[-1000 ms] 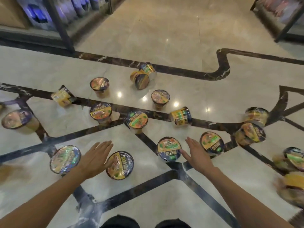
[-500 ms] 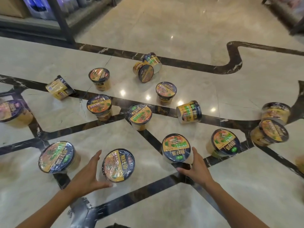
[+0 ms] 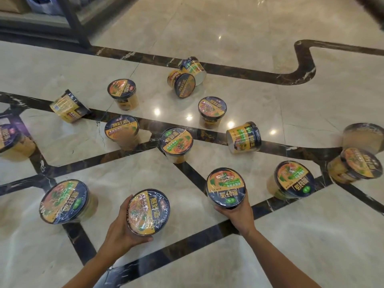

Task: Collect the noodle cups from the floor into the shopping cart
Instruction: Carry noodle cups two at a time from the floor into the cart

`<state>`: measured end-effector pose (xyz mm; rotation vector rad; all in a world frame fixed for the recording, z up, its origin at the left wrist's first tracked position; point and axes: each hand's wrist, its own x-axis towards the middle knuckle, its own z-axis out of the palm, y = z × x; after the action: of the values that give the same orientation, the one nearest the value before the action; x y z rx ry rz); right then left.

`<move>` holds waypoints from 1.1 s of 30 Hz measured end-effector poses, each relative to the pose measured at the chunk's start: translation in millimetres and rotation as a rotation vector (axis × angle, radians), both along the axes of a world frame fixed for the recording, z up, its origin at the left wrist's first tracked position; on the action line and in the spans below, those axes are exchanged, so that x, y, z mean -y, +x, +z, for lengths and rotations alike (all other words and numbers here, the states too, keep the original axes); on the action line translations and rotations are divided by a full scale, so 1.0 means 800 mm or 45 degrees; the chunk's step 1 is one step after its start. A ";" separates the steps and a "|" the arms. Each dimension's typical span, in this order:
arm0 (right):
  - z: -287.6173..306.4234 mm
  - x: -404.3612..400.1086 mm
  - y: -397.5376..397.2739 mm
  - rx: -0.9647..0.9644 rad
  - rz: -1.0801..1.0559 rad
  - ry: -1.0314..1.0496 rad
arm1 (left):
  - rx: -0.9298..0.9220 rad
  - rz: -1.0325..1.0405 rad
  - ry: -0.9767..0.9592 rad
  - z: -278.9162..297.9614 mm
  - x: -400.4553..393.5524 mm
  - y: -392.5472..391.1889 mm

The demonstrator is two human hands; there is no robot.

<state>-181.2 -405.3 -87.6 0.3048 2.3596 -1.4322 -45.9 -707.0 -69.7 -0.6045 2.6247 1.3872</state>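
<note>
Left hand: the left hand [image 3: 121, 228] in the lower middle of the frame grips a round shrink-wrapped noodle cup with a dark and yellow lid [image 3: 148, 212]; the fingers curl around its side wall.
Right hand: the right hand [image 3: 239, 213], a little to the right, holds a second wrapped cup with a green and orange lid [image 3: 226, 187] from below, thumb and fingers clamped on its wall.
Near cups: one upright cup [image 3: 64, 201] stands at the lower left, another upright cup [image 3: 295, 178] at the right.
Middle cups: several cups stand in the centre; a yellow cup lying on its side [image 3: 244, 137] rests right of centre.
Far cups: two tipped cups [image 3: 186, 76] touch each other in the upper middle.
Floor: glossy beige marble floor with dark inlaid stripes [image 3: 239, 28].
Shelf: a dark metal shelf post [image 3: 75, 23] stands in the upper left.
</note>
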 end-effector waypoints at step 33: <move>0.817 0.024 -0.048 -0.059 -0.112 -0.425 | -0.064 0.518 0.513 0.822 -0.031 -0.126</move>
<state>-219.3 -424.9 566.2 0.2894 2.1147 -1.8589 -146.6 -682.5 587.7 -1.0881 2.2283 1.9934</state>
